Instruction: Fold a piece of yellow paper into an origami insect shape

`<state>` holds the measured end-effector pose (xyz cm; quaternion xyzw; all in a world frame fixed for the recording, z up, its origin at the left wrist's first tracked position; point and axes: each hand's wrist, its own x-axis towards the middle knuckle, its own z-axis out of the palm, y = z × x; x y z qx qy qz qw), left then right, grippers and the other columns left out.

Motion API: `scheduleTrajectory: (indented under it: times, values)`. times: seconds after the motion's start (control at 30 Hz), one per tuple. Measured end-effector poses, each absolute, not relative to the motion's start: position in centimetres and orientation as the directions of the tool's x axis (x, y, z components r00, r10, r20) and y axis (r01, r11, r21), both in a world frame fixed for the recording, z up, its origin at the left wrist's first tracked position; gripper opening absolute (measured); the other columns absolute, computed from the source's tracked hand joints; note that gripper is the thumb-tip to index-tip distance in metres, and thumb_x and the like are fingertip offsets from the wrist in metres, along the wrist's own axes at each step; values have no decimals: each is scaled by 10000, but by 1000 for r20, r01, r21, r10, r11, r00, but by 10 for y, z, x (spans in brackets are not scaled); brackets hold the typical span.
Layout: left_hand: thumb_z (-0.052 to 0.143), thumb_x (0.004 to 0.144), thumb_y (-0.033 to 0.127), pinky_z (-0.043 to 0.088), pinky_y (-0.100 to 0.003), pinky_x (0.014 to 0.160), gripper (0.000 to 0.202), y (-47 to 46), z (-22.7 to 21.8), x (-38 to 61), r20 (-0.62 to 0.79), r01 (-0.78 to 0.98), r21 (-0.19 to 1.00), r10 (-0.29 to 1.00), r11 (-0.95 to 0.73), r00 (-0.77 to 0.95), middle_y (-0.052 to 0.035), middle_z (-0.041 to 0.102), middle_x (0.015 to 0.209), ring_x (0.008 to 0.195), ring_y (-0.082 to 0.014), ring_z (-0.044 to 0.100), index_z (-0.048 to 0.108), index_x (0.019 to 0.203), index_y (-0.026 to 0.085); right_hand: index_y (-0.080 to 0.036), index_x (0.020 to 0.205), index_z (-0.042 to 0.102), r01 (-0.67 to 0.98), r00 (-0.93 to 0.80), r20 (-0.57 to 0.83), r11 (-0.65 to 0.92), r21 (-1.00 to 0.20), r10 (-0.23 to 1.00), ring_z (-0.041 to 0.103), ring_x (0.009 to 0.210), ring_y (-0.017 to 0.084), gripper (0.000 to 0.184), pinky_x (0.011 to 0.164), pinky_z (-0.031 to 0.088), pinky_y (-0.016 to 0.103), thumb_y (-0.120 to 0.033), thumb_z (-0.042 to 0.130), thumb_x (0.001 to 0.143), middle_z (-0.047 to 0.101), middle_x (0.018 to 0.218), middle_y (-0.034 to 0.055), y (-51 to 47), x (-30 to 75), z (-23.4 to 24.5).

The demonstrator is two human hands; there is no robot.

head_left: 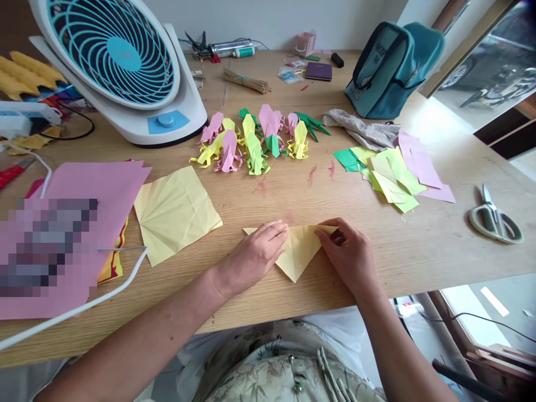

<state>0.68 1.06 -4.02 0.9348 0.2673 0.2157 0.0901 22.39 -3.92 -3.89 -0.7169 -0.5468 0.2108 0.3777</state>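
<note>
A pale yellow sheet of paper (296,258), folded into a triangle with its point toward me, lies on the wooden desk. My left hand (263,248) rests flat across its left part, fingers stretched out together. At the right corner, my right hand (345,245) pinches the paper's top edge between thumb and fingers. Left of my hands lies an unfolded, creased yellow square sheet (178,215). Beyond them stands a group of folded paper figures (253,142) in pink, yellow and green.
A fan (125,67) stands at the back left, near pink sheets (104,190) and a white cable (121,287). To the right are coloured paper pieces (393,178), scissors (496,218), a grey cloth (364,129) and a teal bag (385,70). A stick bundle (247,81) lies at the back.
</note>
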Motion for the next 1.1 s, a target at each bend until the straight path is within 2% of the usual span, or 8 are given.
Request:
scheduleTrajectory:
  times: [0.1, 0.27, 0.43, 0.53, 0.67, 0.83, 0.97, 1.1]
  values:
    - [515, 953, 124, 521, -383, 1043, 254, 12, -37, 8, 348, 466, 243, 525, -851, 777, -133, 633, 1192, 1170, -243, 587, 573, 1196, 82, -237, 891, 680, 658, 283, 177, -57, -751, 943, 552, 563, 126, 109, 584, 433, 254, -336, 644, 859, 635, 673, -37, -41, 223, -38]
    - [500, 956, 103, 529, -369, 1007, 225, 12, -32, 11, 332, 466, 158, 491, -871, 805, -116, 636, 1137, 1124, -234, 588, 569, 1170, 96, -231, 924, 672, 729, 156, 353, 133, -671, 923, 619, 726, 138, 73, 677, 464, 248, -242, 604, 902, 680, 809, -14, -45, 219, -36]
    - [470, 967, 104, 533, -354, 959, 219, 16, -31, 11, 339, 455, 85, 455, -887, 823, -126, 640, 1108, 1091, -234, 579, 568, 1161, 76, -222, 991, 663, 749, 19, 429, 272, -604, 903, 656, 812, 139, 169, 758, 488, 251, -130, 558, 895, 715, 907, -1, -48, 218, -36]
    - [471, 968, 109, 531, -354, 913, 194, 19, -31, 10, 302, 455, 120, 469, -882, 830, -105, 639, 1069, 1030, -225, 577, 598, 1114, 100, -217, 967, 671, 778, 96, 386, 173, -604, 917, 641, 716, 138, 119, 677, 476, 251, -185, 578, 901, 702, 827, -7, -46, 221, -37]
    - [534, 954, 153, 515, -359, 890, 143, 23, -32, 6, 302, 456, 285, 530, -843, 792, -78, 617, 1028, 977, -210, 561, 625, 1063, 137, -216, 964, 690, 770, 223, 258, -7, -639, 940, 565, 589, 132, 119, 586, 435, 251, -223, 630, 861, 611, 667, -38, -40, 226, -39]
    - [551, 950, 151, 503, -342, 893, 144, 29, -35, 2, 315, 425, 415, 565, -805, 763, -75, 604, 1014, 990, -197, 555, 638, 1065, 145, -210, 985, 690, 765, 222, 223, -28, -643, 949, 545, 635, 133, 157, 611, 431, 264, -192, 618, 847, 600, 767, -14, -37, 227, -38]
    - [505, 971, 132, 505, -302, 863, 198, 31, -34, 2, 295, 421, 424, 561, -802, 773, -65, 599, 988, 963, -172, 573, 653, 1097, 169, -211, 1020, 686, 779, 207, 228, -19, -627, 951, 554, 661, 132, 180, 642, 445, 283, -197, 601, 862, 602, 870, 3, -39, 228, -39]
    - [488, 971, 104, 506, -275, 811, 213, 34, -32, 4, 292, 428, 344, 529, -836, 797, -62, 598, 964, 916, -157, 580, 666, 1064, 173, -212, 1033, 680, 791, 187, 227, -10, -611, 956, 555, 674, 130, 188, 656, 450, 289, -195, 605, 862, 590, 875, -2, -39, 229, -40]
